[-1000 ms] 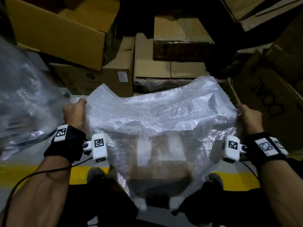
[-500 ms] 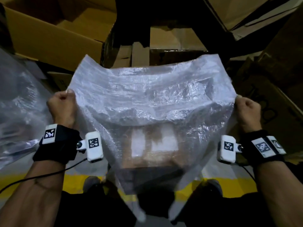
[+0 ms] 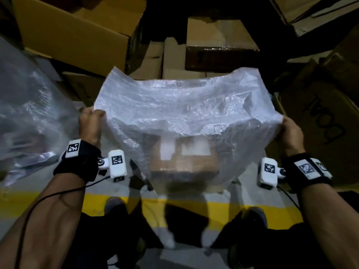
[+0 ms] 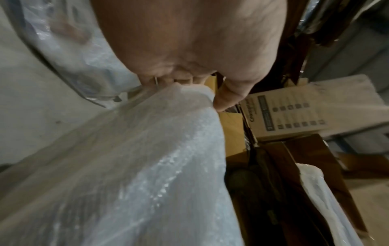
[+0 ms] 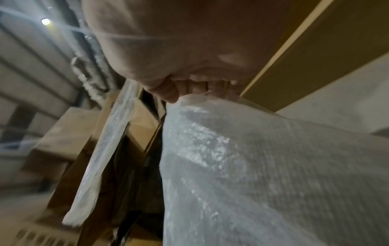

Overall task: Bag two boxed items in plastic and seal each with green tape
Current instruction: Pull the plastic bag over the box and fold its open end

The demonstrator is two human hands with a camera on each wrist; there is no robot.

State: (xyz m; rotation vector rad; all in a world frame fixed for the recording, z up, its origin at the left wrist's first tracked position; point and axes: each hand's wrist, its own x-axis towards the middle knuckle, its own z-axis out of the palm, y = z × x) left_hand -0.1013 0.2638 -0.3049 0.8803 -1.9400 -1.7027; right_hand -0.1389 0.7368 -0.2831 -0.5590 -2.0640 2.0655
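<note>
A translucent plastic bag hangs stretched between my two hands, in the air above the floor. Inside it, low down, shows a brown cardboard box with white labels on top. My left hand grips the bag's left edge in a fist. My right hand grips the right edge the same way. In the left wrist view the curled fingers bunch the plastic. In the right wrist view the fingers clench the bag. No green tape is in view.
Stacked cardboard cartons fill the space ahead and a printed carton stands at the right. More clear plastic sheeting lies at the left. A yellow floor line runs under the bag, by my shoes.
Both hands lifted the bag, raising its top edge, then came back down a little. The box stays low inside the bag. The grips have not changed.
</note>
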